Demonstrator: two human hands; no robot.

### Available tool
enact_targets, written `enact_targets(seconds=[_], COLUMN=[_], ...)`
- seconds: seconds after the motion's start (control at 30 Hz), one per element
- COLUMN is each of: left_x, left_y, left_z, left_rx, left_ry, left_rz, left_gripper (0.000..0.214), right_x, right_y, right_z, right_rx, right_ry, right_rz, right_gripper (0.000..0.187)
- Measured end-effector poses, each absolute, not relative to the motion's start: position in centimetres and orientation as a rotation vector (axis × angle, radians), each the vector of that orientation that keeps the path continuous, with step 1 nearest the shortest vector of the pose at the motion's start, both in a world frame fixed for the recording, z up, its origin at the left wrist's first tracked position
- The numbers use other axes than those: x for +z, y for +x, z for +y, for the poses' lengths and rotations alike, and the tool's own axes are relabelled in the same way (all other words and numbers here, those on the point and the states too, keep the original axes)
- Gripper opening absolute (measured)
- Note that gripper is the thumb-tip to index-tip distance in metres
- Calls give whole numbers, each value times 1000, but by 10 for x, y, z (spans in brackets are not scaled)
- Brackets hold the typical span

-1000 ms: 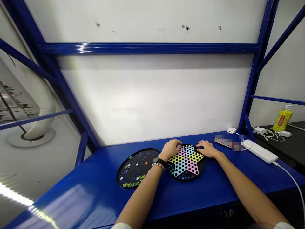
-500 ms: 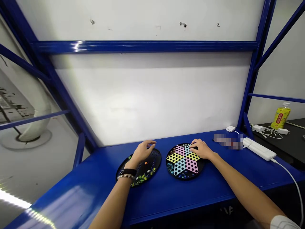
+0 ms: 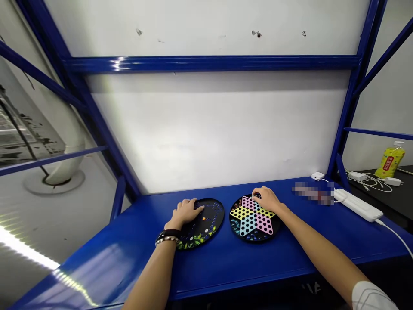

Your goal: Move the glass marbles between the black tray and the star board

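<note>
On the left lies a round black tray [image 3: 208, 211] with green-yellow marbles [image 3: 201, 237] along its near edge, a few white ones and one orange marble [image 3: 204, 218]. My left hand [image 3: 184, 213] rests over the tray's left side, palm down, fingers apart and thumb stretched out. A Chinese checkers board [image 3: 253, 217] with a pink, yellow and light-blue star lies to its right; dark blue and teal marbles fill gaps around the star. My right hand [image 3: 267, 199] is at the board's far edge, fingers curled together over the rim. Whatever its fingertips pinch is hidden.
Both round pieces lie on a blue metal table [image 3: 222, 267] framed by blue bars. At the right are a white power strip [image 3: 358, 206] with a cable, a blurred-out object [image 3: 312, 193] and a white adapter [image 3: 318, 175]. Farther right stands a yellow bottle [image 3: 390, 161].
My left hand has lowered and shifted left over the black tray, its fingers spreading. My right hand has moved slightly back towards the board's far rim. The camera view has turned a little left.
</note>
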State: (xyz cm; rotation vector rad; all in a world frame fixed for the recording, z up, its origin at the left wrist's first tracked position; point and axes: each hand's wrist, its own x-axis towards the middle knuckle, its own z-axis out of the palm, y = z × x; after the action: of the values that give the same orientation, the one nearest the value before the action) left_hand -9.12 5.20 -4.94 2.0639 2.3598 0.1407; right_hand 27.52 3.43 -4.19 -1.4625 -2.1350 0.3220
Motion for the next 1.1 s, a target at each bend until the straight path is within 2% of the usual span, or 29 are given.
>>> enact_targets(seconds=[0.1, 0.27, 0.37, 0.53, 0.77, 0.87, 0.97, 1.1], left_x=[-52, -54, -53, -51, -26, -10, -5, -12], left_y=[-71, -43, -31, -12, -25, -37, -41, -40], left_z=[48, 46, 50, 59, 51, 31, 6, -16], left_rx=[59, 64, 87, 114, 212, 415, 446, 482], left_ry=[2117, 2175, 2203, 2180, 2134, 2236, 2262, 2236], left_rz=[2270, 2230, 2236, 2284, 2279, 2015, 1602, 1487], left_gripper=[67, 64, 62, 61, 63, 55, 51, 48], right_x=[-48, -54, -53, -50, -50, -51, -51, -51], right_y=[278, 295, 306, 324, 329, 326, 325, 324], right_z=[32, 32, 35, 34, 32, 31, 30, 30], right_rx=[316, 312, 376, 537, 544, 527, 510, 499], right_ry=[-1418, -1373, -1364, -1454, -1470, -1487, -1499, -1501], right_rz=[-2188, -2198, -2196, -2108, -2054, -2064, -2063, -2074], right_gripper=[24, 25, 25, 38, 39, 38, 36, 35])
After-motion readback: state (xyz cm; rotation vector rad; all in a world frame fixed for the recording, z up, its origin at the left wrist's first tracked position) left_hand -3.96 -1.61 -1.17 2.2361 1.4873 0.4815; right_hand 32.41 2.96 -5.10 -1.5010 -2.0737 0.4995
